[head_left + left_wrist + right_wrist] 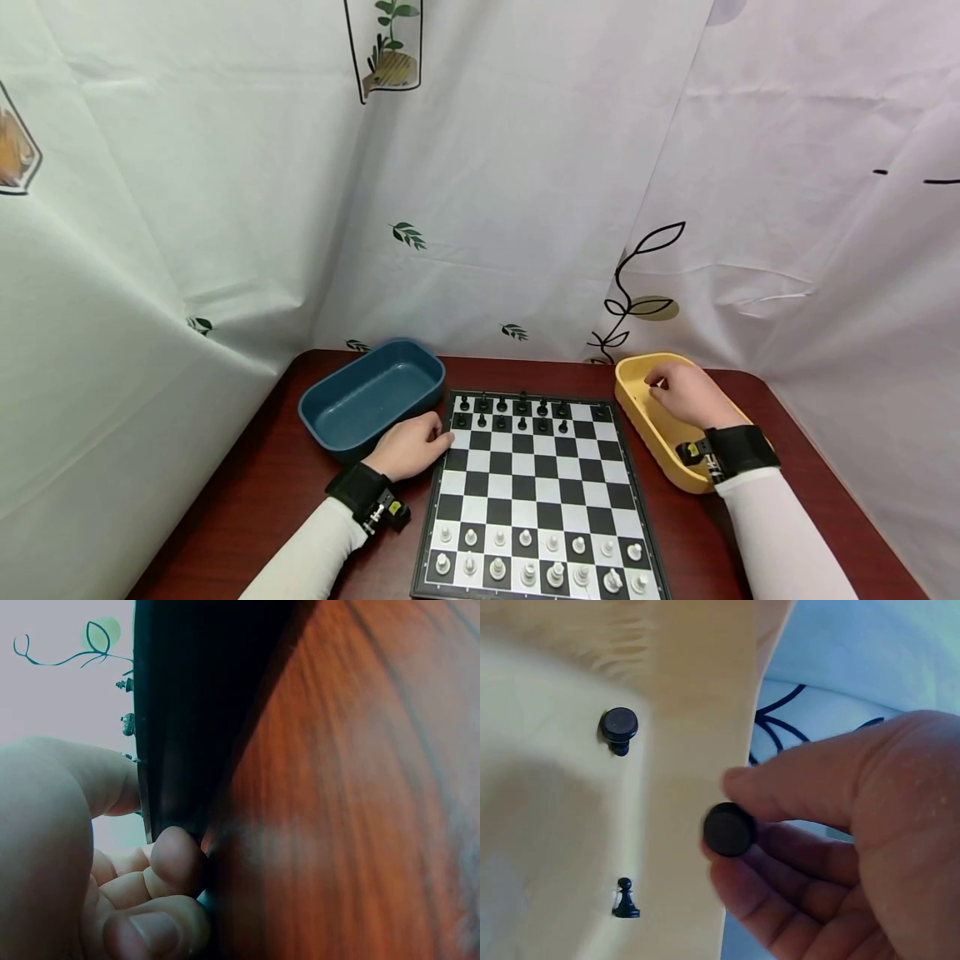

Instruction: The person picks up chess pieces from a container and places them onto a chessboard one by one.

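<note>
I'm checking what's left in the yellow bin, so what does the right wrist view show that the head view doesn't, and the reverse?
Only the right wrist view shows the black piece pinched in the right hand, plus two black pieces lying inside. Only the head view shows the chessboard, the blue bin and the left hand at the board's edge. Both show the yellow bin and the right hand.

No readable text, label, brand, number or sign shows in any view. The wall sheets carry only leaf and plant drawings, and the chessboard [534, 492] has no visible letters or numerals.
</note>
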A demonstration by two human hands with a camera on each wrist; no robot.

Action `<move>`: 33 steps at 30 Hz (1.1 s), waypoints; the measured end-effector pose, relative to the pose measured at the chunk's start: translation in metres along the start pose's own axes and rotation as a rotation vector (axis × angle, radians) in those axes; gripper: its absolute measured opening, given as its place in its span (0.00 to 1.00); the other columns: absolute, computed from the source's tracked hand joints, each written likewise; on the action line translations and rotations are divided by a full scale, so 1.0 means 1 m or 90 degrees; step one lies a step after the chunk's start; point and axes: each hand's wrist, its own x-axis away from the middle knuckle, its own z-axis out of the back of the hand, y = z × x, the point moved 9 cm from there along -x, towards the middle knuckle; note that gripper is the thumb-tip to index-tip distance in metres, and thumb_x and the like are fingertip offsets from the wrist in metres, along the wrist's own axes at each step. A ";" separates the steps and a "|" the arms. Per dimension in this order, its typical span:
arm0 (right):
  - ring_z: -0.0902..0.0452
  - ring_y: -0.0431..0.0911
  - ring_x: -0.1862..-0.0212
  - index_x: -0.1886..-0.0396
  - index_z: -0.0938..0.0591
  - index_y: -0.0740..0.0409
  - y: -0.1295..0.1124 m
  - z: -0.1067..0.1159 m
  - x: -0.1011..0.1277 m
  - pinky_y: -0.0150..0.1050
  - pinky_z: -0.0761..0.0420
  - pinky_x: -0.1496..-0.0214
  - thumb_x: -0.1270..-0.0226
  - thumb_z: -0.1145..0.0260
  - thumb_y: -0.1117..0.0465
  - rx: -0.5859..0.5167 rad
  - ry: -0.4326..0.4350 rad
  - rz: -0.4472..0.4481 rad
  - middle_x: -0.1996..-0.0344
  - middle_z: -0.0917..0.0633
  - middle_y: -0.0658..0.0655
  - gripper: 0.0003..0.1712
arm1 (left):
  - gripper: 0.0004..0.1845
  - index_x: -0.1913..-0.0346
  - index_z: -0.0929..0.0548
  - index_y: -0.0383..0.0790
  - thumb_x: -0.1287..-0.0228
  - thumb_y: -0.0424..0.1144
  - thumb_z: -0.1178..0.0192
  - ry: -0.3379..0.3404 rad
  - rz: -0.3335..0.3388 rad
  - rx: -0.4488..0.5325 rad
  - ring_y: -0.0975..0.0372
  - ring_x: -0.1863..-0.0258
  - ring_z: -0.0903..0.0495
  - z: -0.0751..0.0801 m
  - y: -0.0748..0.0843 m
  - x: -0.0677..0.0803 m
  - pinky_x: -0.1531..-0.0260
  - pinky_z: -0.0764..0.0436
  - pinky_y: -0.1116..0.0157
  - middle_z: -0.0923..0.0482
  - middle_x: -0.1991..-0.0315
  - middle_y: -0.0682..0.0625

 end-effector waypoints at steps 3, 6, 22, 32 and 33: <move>0.13 0.60 0.56 0.55 0.09 0.65 -0.004 0.008 0.001 0.62 0.16 0.49 0.30 0.25 0.70 -0.008 0.027 -0.018 0.59 0.08 0.63 0.06 | 0.18 0.70 0.23 0.53 0.20 0.56 0.36 0.001 -0.002 -0.001 0.62 0.79 0.28 0.000 0.001 0.000 0.75 0.30 0.60 0.27 0.79 0.57; 0.13 0.61 0.55 0.52 0.09 0.66 -0.008 0.015 0.000 0.62 0.17 0.49 0.28 0.24 0.69 -0.019 0.055 -0.019 0.56 0.09 0.64 0.08 | 0.18 0.70 0.23 0.53 0.20 0.56 0.36 0.002 -0.002 -0.001 0.62 0.80 0.28 0.000 0.001 0.000 0.75 0.30 0.60 0.27 0.79 0.57; 0.13 0.53 0.58 0.52 0.07 0.61 -0.034 0.039 0.002 0.53 0.17 0.57 0.35 0.18 0.71 -0.052 0.201 0.045 0.58 0.09 0.56 0.12 | 0.18 0.69 0.23 0.53 0.20 0.55 0.35 0.002 -0.005 -0.001 0.63 0.79 0.28 0.000 0.000 0.001 0.75 0.30 0.61 0.27 0.78 0.57; 0.14 0.49 0.59 0.52 0.06 0.61 -0.041 0.040 0.002 0.45 0.18 0.58 0.34 0.18 0.71 -0.056 0.201 0.062 0.57 0.10 0.53 0.12 | 0.17 0.69 0.23 0.53 0.20 0.54 0.36 0.001 -0.007 0.002 0.62 0.79 0.28 0.000 0.000 0.000 0.74 0.30 0.60 0.27 0.78 0.57; 0.14 0.49 0.59 0.52 0.06 0.61 -0.042 0.040 0.002 0.45 0.18 0.58 0.35 0.18 0.71 -0.056 0.202 0.063 0.57 0.10 0.52 0.12 | 0.17 0.69 0.23 0.53 0.20 0.54 0.36 0.001 -0.007 0.002 0.62 0.79 0.28 0.000 0.000 0.000 0.74 0.30 0.60 0.27 0.78 0.57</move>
